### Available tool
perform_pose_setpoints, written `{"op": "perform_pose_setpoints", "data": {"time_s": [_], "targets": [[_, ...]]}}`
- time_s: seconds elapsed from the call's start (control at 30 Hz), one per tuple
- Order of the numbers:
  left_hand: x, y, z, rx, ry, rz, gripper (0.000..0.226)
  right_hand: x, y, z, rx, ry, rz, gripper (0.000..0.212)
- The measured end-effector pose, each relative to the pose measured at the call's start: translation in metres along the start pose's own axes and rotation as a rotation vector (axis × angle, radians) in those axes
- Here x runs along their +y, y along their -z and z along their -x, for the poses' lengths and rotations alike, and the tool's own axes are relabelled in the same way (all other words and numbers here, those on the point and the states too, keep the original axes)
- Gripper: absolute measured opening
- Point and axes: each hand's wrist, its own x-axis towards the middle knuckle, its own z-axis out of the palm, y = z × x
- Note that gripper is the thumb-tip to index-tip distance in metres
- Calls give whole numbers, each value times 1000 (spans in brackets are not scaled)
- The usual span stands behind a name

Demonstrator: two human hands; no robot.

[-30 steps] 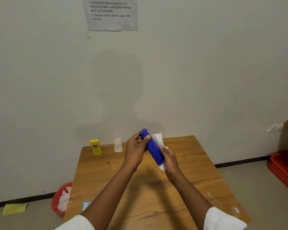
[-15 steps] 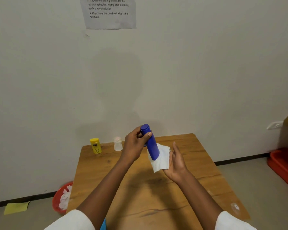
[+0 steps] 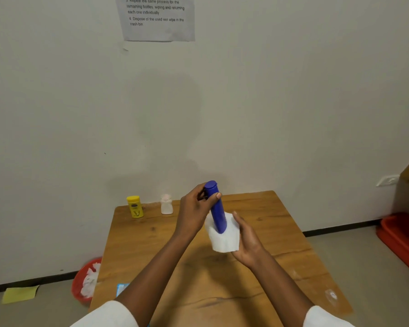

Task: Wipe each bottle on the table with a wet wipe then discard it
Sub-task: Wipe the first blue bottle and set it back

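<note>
My left hand (image 3: pixel 195 208) grips the top of a tall blue bottle (image 3: pixel 216 208), held nearly upright above the wooden table (image 3: pixel 269 232). Its lower end rests against a white wet wipe (image 3: pixel 223 239) that lies spread over the palm of my right hand (image 3: pixel 246 241). A small yellow bottle (image 3: pixel 134 206) and a small white bottle (image 3: pixel 166 204) stand at the table's far left edge by the wall.
A red trash bin (image 3: pixel 84 283) holding used white wipes sits on the floor left of the table. A blue wipe pack (image 3: pixel 122 289) peeks out at the table's near left. A red tub (image 3: pixel 401 239) lies on the floor at right.
The blue bottle went from tilted to nearly upright. My right hand loosened from around it and now cups the spread wipe under the bottle's lower end.
</note>
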Motion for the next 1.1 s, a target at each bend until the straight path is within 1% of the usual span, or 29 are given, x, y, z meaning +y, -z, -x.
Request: {"op": "perform_pose_setpoints", "data": {"time_s": [0.07,0.1,0.13,0.23,0.27,0.3,0.33,0.37,0.4,0.43,0.47,0.5,0.53,0.57,0.6,0.63,0.67,0.73,0.8,0.83,0.9,0.97,1.03,1.07,1.1], "targets": [[0,-6,5,11,-5,-24,28,11,-6,-5,42,35,71,49],[0,-8,7,-19,14,-21,30,15,-10,-5,43,37,98,48],[-1,-8,9,-89,47,-5,32,17,-13,-4,36,29,110,47],[-7,-4,15,-421,159,56,40,12,-19,4,-10,0,73,40],[-11,-2,18,-493,177,58,45,8,-19,7,-15,-10,85,39],[-15,0,20,-526,183,48,51,5,-17,9,-7,-25,130,36],[-20,2,21,-525,188,31,55,1,-14,11,3,-45,229,32],[-22,4,22,-502,193,18,57,-5,-11,14,31,-68,383,29],[-23,6,23,-464,197,6,58,-12,-6,13,89,-68,588,28],[-25,8,23,-430,199,-8,58,-20,-4,13,174,-31,787,28],[-27,10,23,-404,197,-32,57,-29,-2,10,278,60,940,28],[-29,13,23,-391,192,-70,57,-39,-3,9,375,197,1046,28],[-32,15,22,-392,186,-114,58,-51,-6,9,437,377,1118,27],[-34,17,22,-401,181,-152,57,-61,-14,12,441,567,1173,28],[-35,19,22,-415,180,-177,56,-71,-24,15,393,732,1224,29],[-34,19,22,-435,179,-185,55,-78,-35,19,301,842,1297,27],[-32,18,22,-455,180,-179,53,-82,-46,23,190,906,1415,25],[-25,16,22,-482,170,-169,51,-83,-61,24,21,923,1798,24],[-20,14,21,-473,154,-189,51,-81,-67,19,-44,913,2155,27],[-19,14,20,-464,143,-213,51,-79,-68,17,-47,912,2237,29],[-18,15,21,-455,118,-274,50,-77,-67,12,-20,916,2264,30],[-16,15,24,-471,106,-290,49,-76,-65,6,31,871,2202,32],[-12,18,27,-538,168,-163,42,-75,-64,2,76,826,2131,35],[-11,20,27,-589,233,-38,42,-75,-63,1,77,845,2124,35],[-12,24,27,-646,308,118,46,-75,-63,2,53,904,2118,34]]}}
